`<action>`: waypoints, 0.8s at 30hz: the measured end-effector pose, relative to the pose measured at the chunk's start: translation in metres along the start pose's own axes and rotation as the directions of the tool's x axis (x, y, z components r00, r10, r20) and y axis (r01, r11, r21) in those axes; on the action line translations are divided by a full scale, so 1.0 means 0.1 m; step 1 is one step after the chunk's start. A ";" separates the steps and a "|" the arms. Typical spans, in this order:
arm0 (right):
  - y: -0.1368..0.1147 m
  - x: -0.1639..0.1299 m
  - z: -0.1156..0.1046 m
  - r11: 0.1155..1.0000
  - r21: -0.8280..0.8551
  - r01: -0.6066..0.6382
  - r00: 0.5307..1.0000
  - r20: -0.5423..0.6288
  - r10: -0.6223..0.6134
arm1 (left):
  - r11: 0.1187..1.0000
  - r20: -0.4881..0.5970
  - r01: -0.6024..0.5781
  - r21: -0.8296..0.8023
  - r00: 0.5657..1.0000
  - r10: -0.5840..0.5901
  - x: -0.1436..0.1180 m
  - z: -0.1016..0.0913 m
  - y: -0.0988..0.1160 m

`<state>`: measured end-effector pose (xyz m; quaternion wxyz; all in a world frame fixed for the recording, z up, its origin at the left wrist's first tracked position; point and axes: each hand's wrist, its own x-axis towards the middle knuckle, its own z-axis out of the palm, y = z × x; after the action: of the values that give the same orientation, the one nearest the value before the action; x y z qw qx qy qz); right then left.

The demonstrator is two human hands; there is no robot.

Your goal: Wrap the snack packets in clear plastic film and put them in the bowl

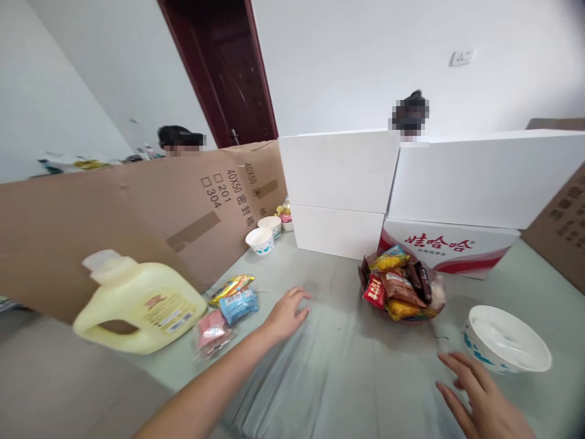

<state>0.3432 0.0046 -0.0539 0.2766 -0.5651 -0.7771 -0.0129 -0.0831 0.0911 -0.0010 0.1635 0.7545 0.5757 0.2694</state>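
The left hand's (286, 314) fingers are loosely spread, just right of the blue packet (239, 306). The right hand's (484, 393) fingers are spread too, near the white bowl (479, 353). The snack pile (402, 286) sits between both hands, farther away.

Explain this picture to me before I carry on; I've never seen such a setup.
There's no machine: these are a person's bare hands, seen from one head-worn camera looking forward and down. The left hand is over the table, nearest a blue packet; a pink packet and a yellow handled jug lie farther left. The right hand is nearest a white bowl with blue print. Between and beyond the hands sits a heap of wrapped snacks, with white boxes behind. Neither hand appears to hold anything.
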 end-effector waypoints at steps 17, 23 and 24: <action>-0.33 0.80 0.17 0.981 -0.191 0.025 0.989 0.145 0.003 | 0.966 -0.005 -0.229 0.121 0.973 0.231 -0.50 0.81 0.31; -0.47 0.06 -0.17 0.992 -0.122 0.026 0.983 0.184 -0.003 | 0.936 -0.051 -0.302 0.181 0.948 0.315 -0.46 0.89 0.16; -0.47 -0.08 -0.24 0.995 -0.102 0.022 0.984 0.178 -0.004 | 0.932 -0.057 -0.308 0.191 0.944 0.324 -0.46 0.89 0.15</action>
<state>0.3132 -0.0271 -0.0232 0.1765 -0.5724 -0.8007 -0.0045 -0.0273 0.0485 -0.0745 0.0239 0.8364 0.4753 0.2721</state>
